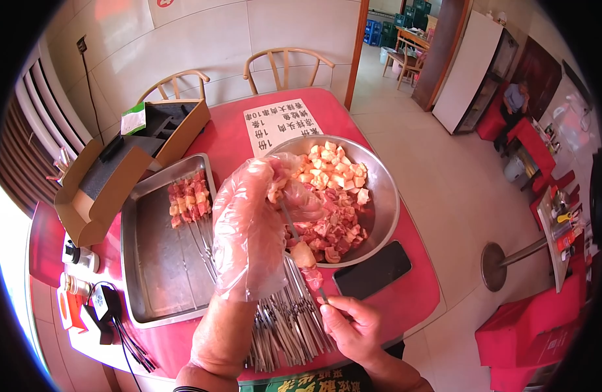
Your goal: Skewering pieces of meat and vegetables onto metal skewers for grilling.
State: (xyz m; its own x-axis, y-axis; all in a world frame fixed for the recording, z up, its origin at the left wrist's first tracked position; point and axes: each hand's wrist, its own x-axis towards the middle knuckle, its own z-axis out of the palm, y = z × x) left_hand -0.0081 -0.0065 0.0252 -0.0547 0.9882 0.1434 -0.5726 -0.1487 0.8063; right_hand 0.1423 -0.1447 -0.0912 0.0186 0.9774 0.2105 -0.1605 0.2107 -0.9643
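Note:
My left hand, in a clear plastic glove, pinches a piece of meat at the upper end of a metal skewer. Bare fingers of my right hand grip the skewer's lower end. Between the hands, a pale chunk and a red meat piece are threaded on it. Behind the glove stands a steel bowl with pale fatty cubes and red meat chunks. Several loaded skewers lie in a steel tray on the left. Bare metal skewers are bunched below my hands.
A black smartphone lies against the bowl's near side on the red table. Beyond the bowl is a paper sheet bearing writing. An open cardboard box overlaps the tray's far corner. Farther right, a person sits.

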